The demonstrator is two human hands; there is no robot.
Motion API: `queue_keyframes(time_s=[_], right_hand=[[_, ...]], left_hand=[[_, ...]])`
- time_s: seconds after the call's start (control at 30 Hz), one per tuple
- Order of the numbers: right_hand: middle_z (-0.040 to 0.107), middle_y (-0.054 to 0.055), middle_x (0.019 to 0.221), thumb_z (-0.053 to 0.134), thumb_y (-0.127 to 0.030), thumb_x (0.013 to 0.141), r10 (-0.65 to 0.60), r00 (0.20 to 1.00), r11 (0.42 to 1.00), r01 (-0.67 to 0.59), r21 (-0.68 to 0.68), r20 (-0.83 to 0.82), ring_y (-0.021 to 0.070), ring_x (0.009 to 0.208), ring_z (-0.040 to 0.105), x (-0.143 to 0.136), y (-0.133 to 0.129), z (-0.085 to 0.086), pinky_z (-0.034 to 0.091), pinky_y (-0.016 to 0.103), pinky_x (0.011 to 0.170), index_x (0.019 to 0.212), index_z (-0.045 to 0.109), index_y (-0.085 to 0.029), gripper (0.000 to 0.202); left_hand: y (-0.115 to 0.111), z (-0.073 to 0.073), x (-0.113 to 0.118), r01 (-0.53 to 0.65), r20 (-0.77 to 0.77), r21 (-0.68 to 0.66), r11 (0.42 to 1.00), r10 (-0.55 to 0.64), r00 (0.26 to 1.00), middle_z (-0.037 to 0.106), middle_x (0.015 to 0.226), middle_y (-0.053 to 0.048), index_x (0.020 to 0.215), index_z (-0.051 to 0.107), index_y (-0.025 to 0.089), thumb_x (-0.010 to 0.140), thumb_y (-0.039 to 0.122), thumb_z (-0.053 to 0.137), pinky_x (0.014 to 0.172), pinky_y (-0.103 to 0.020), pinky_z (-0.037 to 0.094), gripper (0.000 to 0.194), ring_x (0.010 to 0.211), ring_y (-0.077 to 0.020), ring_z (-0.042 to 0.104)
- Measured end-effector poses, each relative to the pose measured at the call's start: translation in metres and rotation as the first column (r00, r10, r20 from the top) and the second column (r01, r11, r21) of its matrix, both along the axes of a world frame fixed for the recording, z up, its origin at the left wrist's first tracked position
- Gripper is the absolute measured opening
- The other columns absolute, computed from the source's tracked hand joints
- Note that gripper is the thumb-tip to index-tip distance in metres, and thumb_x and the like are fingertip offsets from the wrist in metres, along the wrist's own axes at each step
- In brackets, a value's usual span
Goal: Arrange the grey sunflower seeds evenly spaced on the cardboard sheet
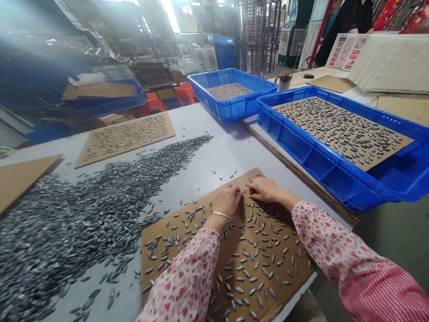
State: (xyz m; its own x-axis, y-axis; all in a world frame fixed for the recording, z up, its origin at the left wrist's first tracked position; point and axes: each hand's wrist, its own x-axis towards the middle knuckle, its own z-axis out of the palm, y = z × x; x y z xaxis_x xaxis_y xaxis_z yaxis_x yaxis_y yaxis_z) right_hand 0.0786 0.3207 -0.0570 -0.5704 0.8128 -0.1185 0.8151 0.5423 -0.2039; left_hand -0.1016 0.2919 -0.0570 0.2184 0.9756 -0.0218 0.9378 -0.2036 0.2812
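White table carries the card, and I see grey bits strewn on it below both hands, long axes mixed, left and right fingers bunched, right nearer the far corner, pinched bits can't tell.

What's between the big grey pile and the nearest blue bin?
In the head view: white tabletop with a few loose grey pieces, a cardboard sheet under the left hand and right hand, then a wooden edge.
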Motion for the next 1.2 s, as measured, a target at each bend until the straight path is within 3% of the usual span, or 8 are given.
queue_keyframes(time_s=[0.2,0.3,0.4,0.63,0.87,1.07,1.2], right_hand=[[0.066,0.005,0.089,0.059,-0.028,0.080,-0.040,0.994,0.994,0.029,-0.105,-0.105,0.0180,0.087,0.057,0.010,0.002,-0.003,0.036,0.023,0.064,0.085,0.069,-0.022,0.013],[0.066,0.004,0.089,0.056,-0.028,0.083,-0.129,0.965,0.989,0.107,-0.106,-0.228,0.0161,0.084,0.057,0.017,0.000,-0.001,0.037,0.023,0.067,0.086,0.069,-0.020,0.015],[0.067,0.002,0.089,0.057,-0.028,0.082,-0.231,0.917,0.973,0.207,-0.106,-0.326,0.0146,0.082,0.058,0.027,-0.002,-0.002,0.038,0.023,0.070,0.086,0.069,-0.020,0.014],[0.068,0.000,0.087,0.060,-0.026,0.079,-0.305,0.872,0.952,0.294,-0.088,-0.383,0.0146,0.080,0.058,0.042,-0.012,-0.006,0.039,0.024,0.069,0.084,0.069,-0.022,0.012],[0.067,0.002,0.076,0.059,-0.022,0.078,-0.444,0.723,0.888,0.435,-0.150,-0.529,0.0119,0.068,0.055,0.068,-0.033,0.003,0.039,0.023,0.065,0.080,0.070,-0.017,0.012],[0.066,0.001,0.072,0.059,-0.024,0.077,-0.512,0.666,0.853,0.472,-0.224,-0.543,0.0117,0.066,0.055,0.095,-0.038,-0.025,0.039,0.023,0.064,0.078,0.069,-0.016,0.013],[0.066,0.001,0.084,0.060,-0.028,0.079,-0.447,0.754,0.890,0.427,-0.158,-0.482,0.0130,0.077,0.056,0.085,-0.028,-0.040,0.040,0.023,0.071,0.085,0.070,-0.020,0.014]], left_hand=[[0.015,-0.013,0.012,0.041,-0.084,-0.002,0.999,-0.041,0.996,0.062,0.091,-0.005,0.087,0.068,0.021,0.086,0.029,0.046,0.071,-0.028,0.043,0.023,0.085,-0.0185,0.060],[0.014,-0.019,0.011,0.075,-0.091,0.004,0.997,-0.075,0.993,0.062,0.092,-0.004,0.089,0.067,0.024,0.086,0.030,0.047,0.070,-0.028,0.043,0.022,0.086,-0.0188,0.059],[0.008,-0.015,0.012,0.099,-0.104,0.004,0.995,-0.098,0.990,0.061,0.093,-0.005,0.093,0.067,0.025,0.088,0.032,0.043,0.071,-0.028,0.043,0.025,0.088,-0.0190,0.059],[0.004,-0.002,0.023,0.137,-0.148,-0.081,0.987,-0.148,0.978,0.062,0.093,-0.006,0.091,0.066,0.022,0.086,0.031,0.044,0.071,-0.029,0.043,0.024,0.088,-0.0207,0.059],[0.010,-0.010,0.036,0.176,-0.103,-0.031,0.984,-0.179,0.979,0.063,0.095,-0.007,0.094,0.066,0.022,0.087,0.032,0.043,0.068,-0.028,0.043,0.026,0.087,-0.0205,0.060],[0.021,-0.010,0.039,0.160,-0.093,-0.157,0.975,-0.175,0.980,0.066,0.098,-0.005,0.091,0.068,0.025,0.085,0.033,0.045,0.068,-0.027,0.044,0.026,0.088,-0.0204,0.060],[0.026,-0.004,0.040,0.076,-0.077,-0.212,0.974,-0.094,0.993,0.068,0.098,-0.005,0.088,0.070,0.025,0.082,0.038,0.050,0.064,-0.027,0.043,0.024,0.081,-0.0207,0.061]])
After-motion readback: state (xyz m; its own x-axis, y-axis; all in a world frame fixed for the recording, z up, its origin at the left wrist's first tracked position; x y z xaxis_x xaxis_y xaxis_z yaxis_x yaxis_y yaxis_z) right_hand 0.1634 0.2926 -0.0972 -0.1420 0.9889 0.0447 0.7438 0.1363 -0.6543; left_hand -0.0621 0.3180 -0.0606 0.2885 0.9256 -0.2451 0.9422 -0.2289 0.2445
